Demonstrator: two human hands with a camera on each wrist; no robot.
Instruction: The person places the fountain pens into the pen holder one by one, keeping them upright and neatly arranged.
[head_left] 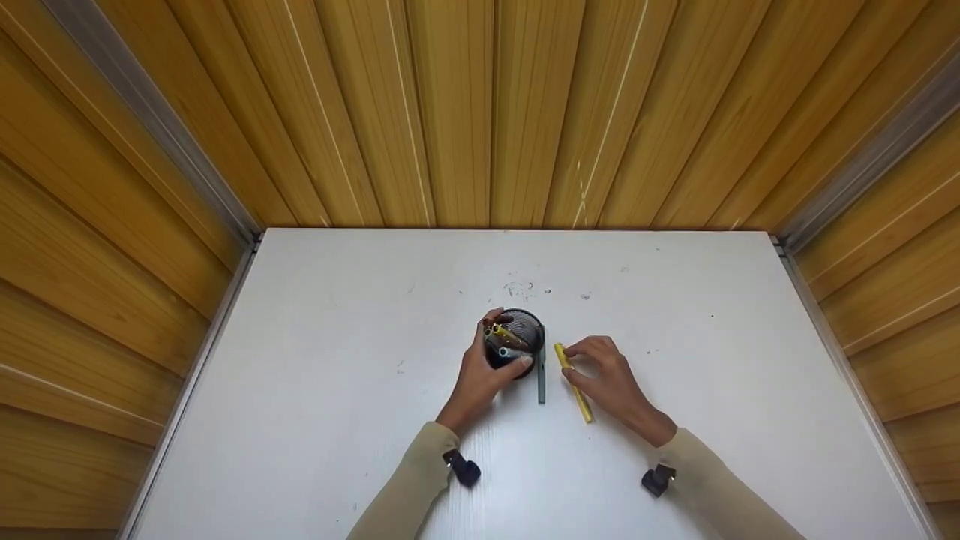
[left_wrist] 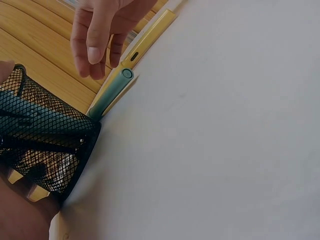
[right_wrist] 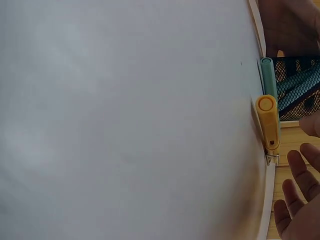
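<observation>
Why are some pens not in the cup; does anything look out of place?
Two pens lie loose on the white table beside the black mesh cup, which already holds others: a yellow pen by the right hand and a green pen. The left hand grips the cup.

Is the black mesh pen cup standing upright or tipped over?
Upright. The mesh cup shows its round open top with pens inside, and the left hand grips its side.

Bright even light, perhaps slight wrist-view blur
</observation>
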